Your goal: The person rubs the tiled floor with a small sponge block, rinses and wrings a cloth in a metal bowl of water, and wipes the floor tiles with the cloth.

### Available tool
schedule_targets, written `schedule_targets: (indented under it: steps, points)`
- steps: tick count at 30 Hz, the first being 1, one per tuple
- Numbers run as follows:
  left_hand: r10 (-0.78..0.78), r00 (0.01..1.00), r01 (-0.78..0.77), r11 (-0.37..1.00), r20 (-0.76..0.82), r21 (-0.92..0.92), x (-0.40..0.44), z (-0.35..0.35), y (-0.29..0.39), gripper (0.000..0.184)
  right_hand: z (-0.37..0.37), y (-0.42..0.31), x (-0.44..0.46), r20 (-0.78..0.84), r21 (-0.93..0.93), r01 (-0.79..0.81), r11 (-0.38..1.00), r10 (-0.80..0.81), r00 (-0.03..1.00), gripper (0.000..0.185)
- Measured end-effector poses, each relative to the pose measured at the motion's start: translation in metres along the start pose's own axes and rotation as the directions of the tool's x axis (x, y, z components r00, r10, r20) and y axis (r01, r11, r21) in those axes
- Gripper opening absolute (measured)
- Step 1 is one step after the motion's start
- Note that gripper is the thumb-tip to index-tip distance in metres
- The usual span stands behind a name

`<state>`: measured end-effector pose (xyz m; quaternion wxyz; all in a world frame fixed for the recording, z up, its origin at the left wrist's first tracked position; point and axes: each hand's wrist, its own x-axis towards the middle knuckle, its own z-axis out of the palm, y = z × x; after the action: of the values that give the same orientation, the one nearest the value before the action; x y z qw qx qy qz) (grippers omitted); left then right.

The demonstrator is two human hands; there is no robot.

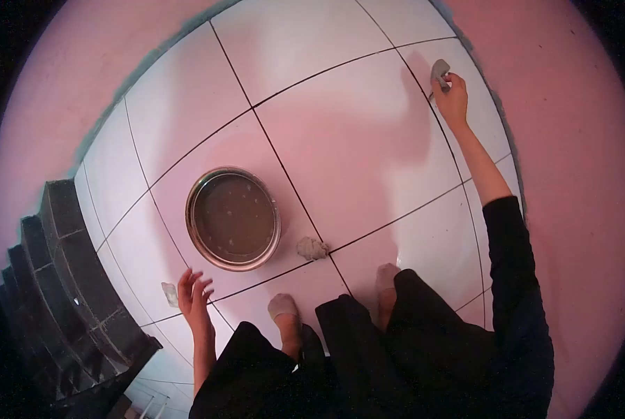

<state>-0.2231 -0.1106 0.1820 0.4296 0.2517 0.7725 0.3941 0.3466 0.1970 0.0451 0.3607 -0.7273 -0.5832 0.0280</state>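
Observation:
My right hand (452,99) reaches out to the far right, its fingers closed on a grey cloth (439,71) at the tiled floor near the wall. My left hand (194,293) hovers at the lower left with loosely curled, spread fingers and holds nothing. A round metal basin (189,234) of murky brown water (234,215) stands just beyond it, with pale bits on the surface. Right of the basin lies a crumpled grey cloth (312,248). Close to my left hand is a small whitish, partly see-through piece (170,294) whose kind I cannot make out.
White floor tiles (340,160) with dark joints spread between pink walls (563,140). Dark tiled steps (75,279) rise along the left. My feet in light socks (282,305) stand at the bottom, beside the black clothing (368,349) I wear.

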Motion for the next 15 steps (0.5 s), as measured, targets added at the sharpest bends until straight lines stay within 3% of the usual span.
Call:
schedule_targets:
  steps: [1,2,3,5,7,9,10,12,14,15]
  points:
    - [-0.006,1.000,0.006,1.000,-0.007,-0.002,-0.009,-0.006,-0.009,0.041,0.013,0.011,0.009,-0.020,-0.157,0.093,0.983,-0.098,0.995,0.035]
    - [-0.082,0.993,0.080,0.996,-0.086,-0.028,-0.019,-0.011,-0.018,0.041,0.029,0.021,0.017,0.034,-0.187,0.044,0.981,-0.039,0.999,0.036]
    - [-0.157,0.974,0.150,0.987,-0.163,-0.058,-0.025,-0.015,-0.023,0.040,0.045,0.024,0.024,0.042,-0.184,0.046,0.982,-0.039,0.998,0.036]
    - [-0.156,0.974,0.151,0.988,-0.166,-0.040,-0.037,-0.020,-0.021,0.040,0.076,0.026,0.032,0.157,-0.108,0.030,0.994,-0.013,0.987,0.038]
    - [-0.158,0.973,0.156,0.988,-0.171,-0.024,-0.046,-0.028,-0.015,0.040,0.103,0.018,0.033,0.194,-0.183,0.072,0.981,-0.036,0.980,0.040]
    - [-0.011,0.986,0.040,0.984,-0.164,0.175,-0.054,-0.036,-0.013,0.040,0.128,-0.001,0.031,0.030,0.051,0.074,0.996,-0.076,0.997,0.039]
    - [0.029,0.988,0.002,0.980,-0.154,0.200,-0.058,-0.042,-0.016,0.042,0.136,-0.016,0.030,0.043,0.061,0.079,0.995,-0.081,0.996,0.039]
    - [0.030,0.984,0.011,0.974,-0.176,0.225,-0.070,-0.051,-0.022,0.042,0.149,-0.045,0.021,0.140,-0.046,0.281,0.959,-0.272,0.952,0.041]
    - [0.001,0.979,0.049,0.970,-0.205,0.240,-0.082,-0.055,-0.027,0.042,0.171,-0.077,-0.004,0.154,-0.179,0.538,0.824,-0.517,0.842,0.044]
    - [-0.005,0.978,0.057,0.970,-0.211,0.238,-0.088,-0.058,-0.030,0.042,0.183,-0.097,-0.019,0.200,-0.114,0.547,0.830,-0.520,0.831,0.043]
